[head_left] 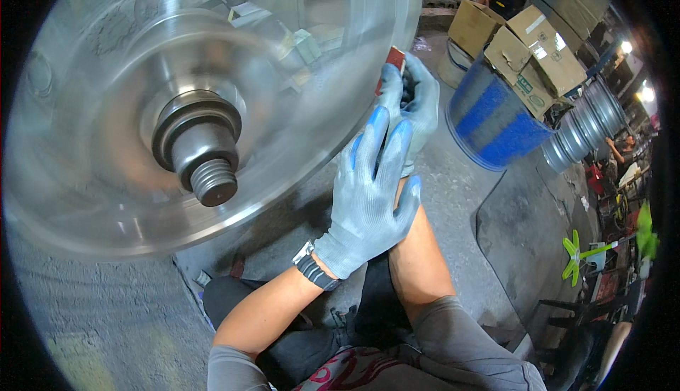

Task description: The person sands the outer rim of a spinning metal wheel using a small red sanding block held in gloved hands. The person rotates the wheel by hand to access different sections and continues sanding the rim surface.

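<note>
A large metal wheel rim (283, 196), blurred as if spinning, fills the upper left. Through its middle comes a steel shaft (212, 171) with a threaded end. Beside the rim's right edge, my right hand (418, 100), in a grey-blue glove, pinches a small red-brown piece of sandpaper (395, 59) against or very near the edge; exact contact cannot be made out. My left hand (368, 193), gloved the same way and with a watch at its wrist, is nearer to me. Its fingers are stretched out and overlap the right hand's wrist in view; nothing is in it.
Right of my hands stands a blue drum (489, 118) topped with open cardboard boxes (535, 51). Stacked metal rims (584, 129) lie behind it. A green fan (572, 256) is at the far right. Other people are in the background. My legs are below the rim.
</note>
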Motion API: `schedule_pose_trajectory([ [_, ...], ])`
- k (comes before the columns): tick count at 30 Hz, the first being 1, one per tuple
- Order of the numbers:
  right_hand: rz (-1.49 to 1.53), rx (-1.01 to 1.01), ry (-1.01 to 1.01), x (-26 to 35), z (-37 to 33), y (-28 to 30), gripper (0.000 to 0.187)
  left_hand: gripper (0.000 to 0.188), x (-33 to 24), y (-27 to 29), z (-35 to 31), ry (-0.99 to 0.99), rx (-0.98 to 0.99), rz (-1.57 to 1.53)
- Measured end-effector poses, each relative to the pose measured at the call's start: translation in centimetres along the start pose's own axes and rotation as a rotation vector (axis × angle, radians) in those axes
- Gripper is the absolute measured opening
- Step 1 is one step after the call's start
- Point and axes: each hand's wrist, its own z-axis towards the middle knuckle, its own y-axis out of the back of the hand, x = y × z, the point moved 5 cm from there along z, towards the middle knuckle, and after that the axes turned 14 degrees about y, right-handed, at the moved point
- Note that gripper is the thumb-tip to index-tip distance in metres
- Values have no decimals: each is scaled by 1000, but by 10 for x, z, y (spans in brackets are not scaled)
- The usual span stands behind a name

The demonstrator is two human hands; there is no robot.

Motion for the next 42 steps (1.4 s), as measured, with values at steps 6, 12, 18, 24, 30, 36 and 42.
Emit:
schedule_pose_trajectory([
  [6, -19, 11, 70, 9, -6, -5, 23, 84, 3, 7, -4, -4, -20, -1],
  [12, 17, 30, 107, 16, -12, -8, 24, 82, 6, 15, -12, -8, -39, 16],
  [18, 17, 22, 294, 33, -19, -15, 26, 82, 10, 28, -19, 1, -55, 28],
  [24, -10, 30, 285, 44, -23, -18, 29, 81, 11, 35, -23, 12, -56, 41],
  [30, -41, 48, 370, 60, -23, -20, 33, 82, 14, 41, -27, 12, -67, 52],
  [36, -105, 138, 393, 64, -28, -25, 30, 83, 17, 48, -34, 32, -84, 76],
  [42, -126, 125, 462, 67, -28, -23, 31, 83, 20, 45, -35, 34, -86, 58],
])
